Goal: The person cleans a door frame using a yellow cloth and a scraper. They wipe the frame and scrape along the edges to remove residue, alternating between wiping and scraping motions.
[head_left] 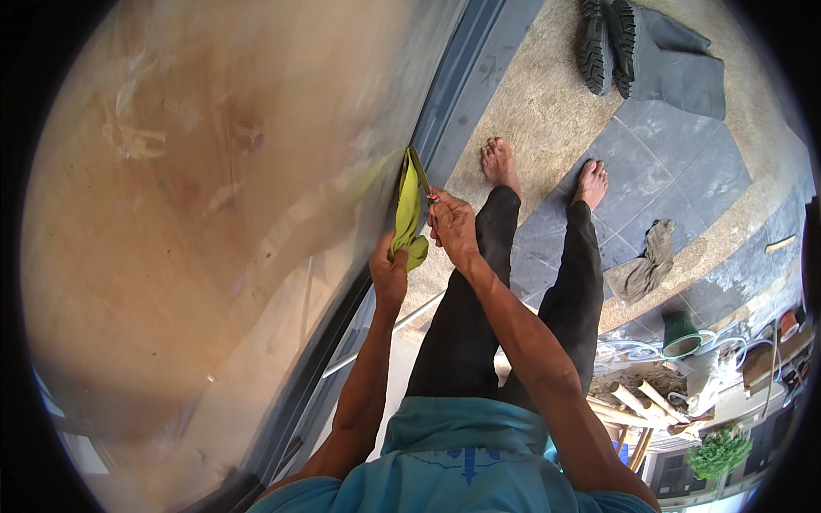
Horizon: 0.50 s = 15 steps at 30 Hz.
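A yellow-green cloth point(407, 209) is bunched in my left hand point(389, 272), its fingers closed round the lower end. The cloth reaches up to a point against the dark metal frame point(444, 90) of a large glass pane point(205, 282). My right hand point(455, 229) is closed on a slim tool point(419, 168) with red on its handle. Its thin, flat-looking shaft runs up beside the cloth to the cloth's upper tip. Whether it is a knife or a screwdriver I cannot make out. Both hands are close together, the right just beside the frame.
My bare feet point(590, 183) are on pebbled and grey tiled floor point(658, 162). Black rubber boots point(676, 64) lie at the far right. A crumpled grey-brown rag point(648, 261) lies right of my legs. Further right are a green bucket point(682, 333), hoses, wood pieces point(643, 402) and a plant point(719, 455).
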### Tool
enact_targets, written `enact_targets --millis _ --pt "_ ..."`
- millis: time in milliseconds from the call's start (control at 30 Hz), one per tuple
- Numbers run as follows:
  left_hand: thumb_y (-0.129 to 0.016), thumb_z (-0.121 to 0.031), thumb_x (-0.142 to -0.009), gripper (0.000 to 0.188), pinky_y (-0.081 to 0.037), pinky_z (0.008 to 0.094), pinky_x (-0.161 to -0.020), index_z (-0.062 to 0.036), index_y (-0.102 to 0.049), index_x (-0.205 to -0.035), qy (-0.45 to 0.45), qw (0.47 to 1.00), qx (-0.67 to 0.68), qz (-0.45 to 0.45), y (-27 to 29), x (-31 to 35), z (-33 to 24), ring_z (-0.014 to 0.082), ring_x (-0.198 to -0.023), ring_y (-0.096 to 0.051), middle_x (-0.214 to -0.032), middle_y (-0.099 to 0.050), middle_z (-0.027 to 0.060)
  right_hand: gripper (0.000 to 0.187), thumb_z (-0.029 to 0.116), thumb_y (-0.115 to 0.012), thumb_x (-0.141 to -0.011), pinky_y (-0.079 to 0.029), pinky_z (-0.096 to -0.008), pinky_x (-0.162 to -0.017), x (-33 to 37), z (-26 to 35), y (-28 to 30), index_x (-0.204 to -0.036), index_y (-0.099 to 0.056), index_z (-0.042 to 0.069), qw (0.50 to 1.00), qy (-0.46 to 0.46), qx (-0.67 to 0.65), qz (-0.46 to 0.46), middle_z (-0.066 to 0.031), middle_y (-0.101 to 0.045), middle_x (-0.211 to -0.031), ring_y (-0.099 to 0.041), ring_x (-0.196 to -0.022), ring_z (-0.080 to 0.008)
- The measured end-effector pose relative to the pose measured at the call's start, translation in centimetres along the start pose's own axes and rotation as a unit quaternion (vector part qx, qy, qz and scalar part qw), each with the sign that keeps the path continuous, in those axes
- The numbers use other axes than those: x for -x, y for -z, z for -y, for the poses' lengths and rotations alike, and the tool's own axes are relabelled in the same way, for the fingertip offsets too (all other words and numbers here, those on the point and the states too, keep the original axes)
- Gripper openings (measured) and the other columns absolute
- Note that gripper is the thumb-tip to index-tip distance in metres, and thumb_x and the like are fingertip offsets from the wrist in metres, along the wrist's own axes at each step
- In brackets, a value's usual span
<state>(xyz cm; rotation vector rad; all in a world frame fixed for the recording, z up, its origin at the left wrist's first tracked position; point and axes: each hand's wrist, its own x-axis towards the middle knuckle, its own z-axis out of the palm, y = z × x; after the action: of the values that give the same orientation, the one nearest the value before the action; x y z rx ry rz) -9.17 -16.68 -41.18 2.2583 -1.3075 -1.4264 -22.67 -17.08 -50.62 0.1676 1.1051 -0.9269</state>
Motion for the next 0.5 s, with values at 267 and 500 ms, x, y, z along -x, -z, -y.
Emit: enact_targets --millis 267,500 --pt "-0.057 0.0 -0.09 0.036 -0.051 0.0315 -0.091 0.0057 -0.064 -0.125 0.03 0.997 -0.076 -0.019 1.9 2.9 3.3 0.0172 -0.098 -0.065 -0.108 -0.069 0.0108 0.031 0.012 -0.053 -0.098 -0.039 -0.0261 -0.037 1.6 -1.5 -0.3 -0.123 -0.069 0.005 0.981 -0.187 0.045 0.03 -0.0023 -0.056 -0.066 -0.049 -0.046 -0.0087" --pt "-0.055 -0.002 -0.086 0.026 -0.051 0.0325 -0.079 0.0058 -0.067 -0.108 0.088 0.994 -0.028 -0.053 3.4 6.9 3.3 0.0161 -0.083 -0.064 -0.089 -0.068 0.0096 0.027 0.011 -0.051 -0.1 -0.042 -0.0276 -0.038 3.4 1.3 1.1 -0.121 -0.068 0.006 0.971 -0.225 0.016 0.078 -0.0054 -0.06 -0.068 -0.054 -0.047 -0.0119"
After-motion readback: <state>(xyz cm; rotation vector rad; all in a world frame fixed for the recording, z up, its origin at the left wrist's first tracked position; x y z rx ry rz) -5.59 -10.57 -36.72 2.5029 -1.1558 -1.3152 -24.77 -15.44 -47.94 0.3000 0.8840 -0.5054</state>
